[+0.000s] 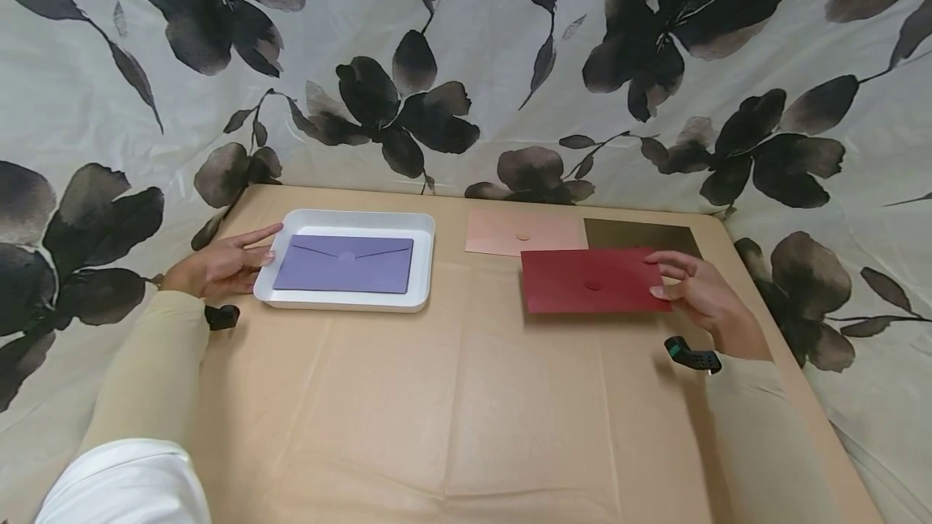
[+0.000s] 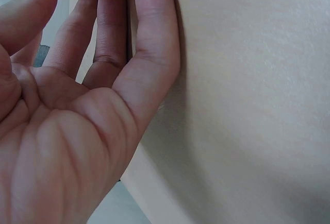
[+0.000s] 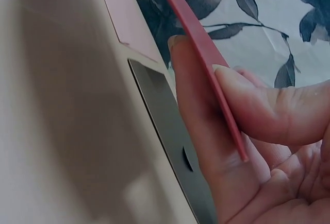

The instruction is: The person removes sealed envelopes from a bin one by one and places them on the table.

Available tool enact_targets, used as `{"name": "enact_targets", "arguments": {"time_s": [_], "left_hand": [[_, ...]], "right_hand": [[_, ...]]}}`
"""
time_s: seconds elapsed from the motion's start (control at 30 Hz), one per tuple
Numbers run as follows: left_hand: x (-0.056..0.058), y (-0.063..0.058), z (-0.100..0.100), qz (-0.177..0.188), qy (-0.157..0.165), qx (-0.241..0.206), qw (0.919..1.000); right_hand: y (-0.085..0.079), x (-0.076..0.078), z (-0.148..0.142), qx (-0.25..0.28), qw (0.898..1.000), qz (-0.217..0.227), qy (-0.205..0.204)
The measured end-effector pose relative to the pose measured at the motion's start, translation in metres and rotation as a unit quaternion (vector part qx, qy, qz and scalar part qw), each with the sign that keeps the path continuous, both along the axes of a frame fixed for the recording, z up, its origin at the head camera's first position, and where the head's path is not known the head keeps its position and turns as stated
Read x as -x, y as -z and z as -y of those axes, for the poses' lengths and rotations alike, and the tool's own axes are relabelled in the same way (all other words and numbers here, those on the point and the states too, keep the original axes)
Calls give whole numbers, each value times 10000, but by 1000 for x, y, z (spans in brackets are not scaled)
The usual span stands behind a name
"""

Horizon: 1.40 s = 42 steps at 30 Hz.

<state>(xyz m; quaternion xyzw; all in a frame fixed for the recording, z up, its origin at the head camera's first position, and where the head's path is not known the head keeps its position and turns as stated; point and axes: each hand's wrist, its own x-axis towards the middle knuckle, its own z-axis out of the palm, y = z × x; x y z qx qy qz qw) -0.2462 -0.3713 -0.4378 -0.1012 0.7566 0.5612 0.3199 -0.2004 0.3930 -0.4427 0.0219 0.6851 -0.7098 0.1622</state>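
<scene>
1. The right hand (image 1: 702,293) pinches the red envelope (image 1: 593,283) by its 3 o'clock end, thumb on the flap side and fingers behind.
2. The red envelope is held above the table (image 1: 466,403), at about 2 o'clock from its middle, with a shadow below it. Its round seal shows in the head view; the right wrist view sees it nearly edge-on.
3. The left hand (image 1: 226,265) is at the 9 o'clock end of the white tray (image 1: 422,269), gripping its rim with the thumb on one side and fingers on the other. Some fingertips are hidden by the tray in the left wrist view.
4. The white tray sits at about 10 o'clock from the table's middle. Inside lies the purple envelope (image 1: 348,273), flat, flap side up.
5. Toward the table's far edge, at 10 o'clock from the red envelope, lies the pink envelope (image 1: 524,229), also with a round seal. At 1 to 2 o'clock lies the dark envelope (image 1: 633,234). In the head view, the red envelope partly covers both.
6. Beyond the table, at 12 o'clock, spreads a pale cloth (image 1: 502,116) with dark flowers.
7. A black wrist device (image 1: 692,356) sits at the right cuff.
</scene>
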Motion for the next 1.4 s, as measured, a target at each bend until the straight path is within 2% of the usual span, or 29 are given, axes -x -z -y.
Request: {"name": "enact_targets", "arguments": {"time_s": [0.33, 0.6, 0.77, 1.1, 1.4], "left_hand": [[1, 0, 0, 24, 20, -1, 10000], [1, 3, 1, 15, -104, 18, 9999], [0, 3, 1, -26, -70, 84, 9999], [-1, 4, 2, -22, -115, -66, 9999], [-1, 6, 0, 34, -190, -46, 9998]], "right_hand": [[3, -3, -15, 63, 9998, 87, 165], [4, -2, -24, 99, 9998, 119, 147], [1, -3, -29, -78, 9992, 287, 278], [3, -2, -46, -46, 9987, 403, 311], [6, -5, -62, -501, 9964, 588, 351]]}}
